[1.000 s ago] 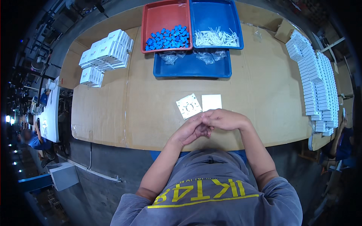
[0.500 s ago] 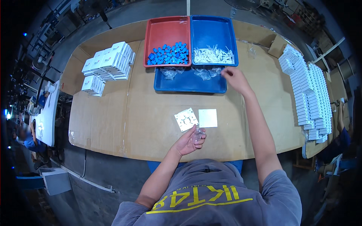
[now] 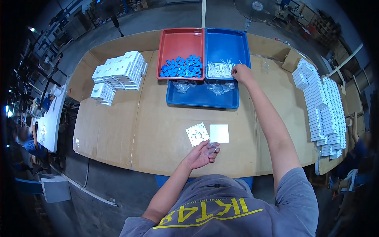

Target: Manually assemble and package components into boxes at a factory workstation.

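My left hand [image 3: 199, 156] is closed on a small clear plastic bag [image 3: 212, 149] near the table's front edge. Just beyond it lie a white square plate with cut-outs [image 3: 197, 134] and a plain white square [image 3: 219, 133], side by side. At the near right corner of a blue tray [image 3: 227, 43], my right hand [image 3: 242, 74] has its fingers bent together beside a heap of thin white plastic pieces [image 3: 219, 70]. Whatever those fingertips hold is too small to make out.
A red tray [image 3: 181, 41] holds small blue parts [image 3: 181, 67]. A lower blue tray [image 3: 201, 103] contains clear bags [image 3: 215, 87]. White boxes are stacked at left [image 3: 122, 69] and right [image 3: 325, 106]. Cardboard walls [image 3: 268, 45] edge the table's back. Other people sit at both sides.
My right hand has moved from above the lower blue tray's right end to the white pieces, its fingers now at the heap. My left hand keeps the clear bag. The whole view has shifted slightly.
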Motion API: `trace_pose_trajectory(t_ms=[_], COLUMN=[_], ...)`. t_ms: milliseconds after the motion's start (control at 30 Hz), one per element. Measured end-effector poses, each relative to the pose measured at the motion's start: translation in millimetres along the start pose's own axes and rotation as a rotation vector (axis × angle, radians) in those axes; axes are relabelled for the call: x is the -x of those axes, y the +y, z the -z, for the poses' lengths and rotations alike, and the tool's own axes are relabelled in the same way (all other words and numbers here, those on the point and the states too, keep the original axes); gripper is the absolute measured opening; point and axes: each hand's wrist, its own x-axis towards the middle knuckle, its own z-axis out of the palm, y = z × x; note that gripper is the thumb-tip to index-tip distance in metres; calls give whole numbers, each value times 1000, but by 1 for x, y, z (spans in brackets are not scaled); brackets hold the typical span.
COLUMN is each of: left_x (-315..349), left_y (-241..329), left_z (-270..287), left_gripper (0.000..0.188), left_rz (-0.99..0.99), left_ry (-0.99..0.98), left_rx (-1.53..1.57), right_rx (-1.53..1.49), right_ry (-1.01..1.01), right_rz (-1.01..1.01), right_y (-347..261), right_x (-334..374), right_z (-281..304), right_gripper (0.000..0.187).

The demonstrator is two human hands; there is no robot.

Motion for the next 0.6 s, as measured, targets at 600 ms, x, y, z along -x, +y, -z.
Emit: trace_pose_trajectory(t_ms=[600], left_x=[-4], left_y=[-1], left_z=[2], left_gripper=[52], left_rz=[-3], left_ry=[-12], left_rx=[17], right_rx=[256], right_ry=[46], right_rz=[186], right_y=[13], right_x=[-10], right_z=[-1], right_gripper=[11])
